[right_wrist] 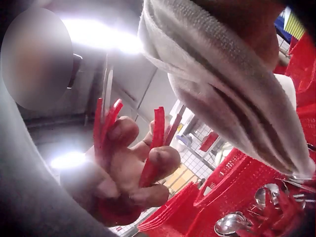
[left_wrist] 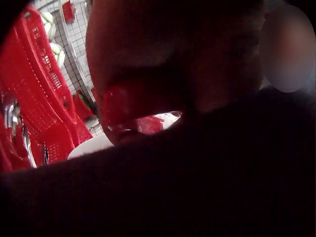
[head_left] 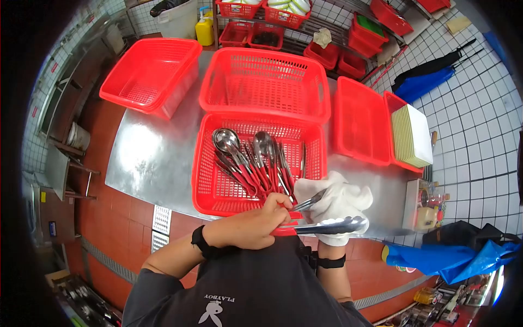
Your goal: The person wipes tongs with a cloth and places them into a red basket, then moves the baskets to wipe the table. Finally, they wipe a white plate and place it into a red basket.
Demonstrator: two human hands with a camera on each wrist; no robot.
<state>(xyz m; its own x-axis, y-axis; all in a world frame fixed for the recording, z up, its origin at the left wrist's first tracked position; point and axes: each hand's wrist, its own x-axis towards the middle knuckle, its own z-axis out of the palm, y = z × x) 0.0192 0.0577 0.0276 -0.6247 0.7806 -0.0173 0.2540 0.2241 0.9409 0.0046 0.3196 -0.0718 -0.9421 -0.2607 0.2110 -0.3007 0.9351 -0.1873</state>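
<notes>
In the head view my left hand (head_left: 259, 223) grips metal tongs (head_left: 321, 227) by their red handles, low in front of my chest. One scalloped tong arm reaches right across a white cloth (head_left: 343, 199); the other runs into its folds. The cloth covers most of my right hand (right_wrist: 261, 24), which holds it around that arm. Fingers of the left hand curl about the red handles (right_wrist: 157, 133) in the right wrist view. Just beyond lies a red basket (head_left: 199, 180) with several large spoons (head_left: 225, 140) and red-handled utensils (head_left: 245, 177). The left wrist view is mostly dark.
Behind the basket stands another red basket (head_left: 321, 98) on the steel table (head_left: 139, 152). Stacked red baskets (head_left: 180, 82) are at the left. To the right are a red tray (head_left: 362, 125) and a bin of pale stacked boards (head_left: 414, 136). Shelves (head_left: 305, 30) line the back.
</notes>
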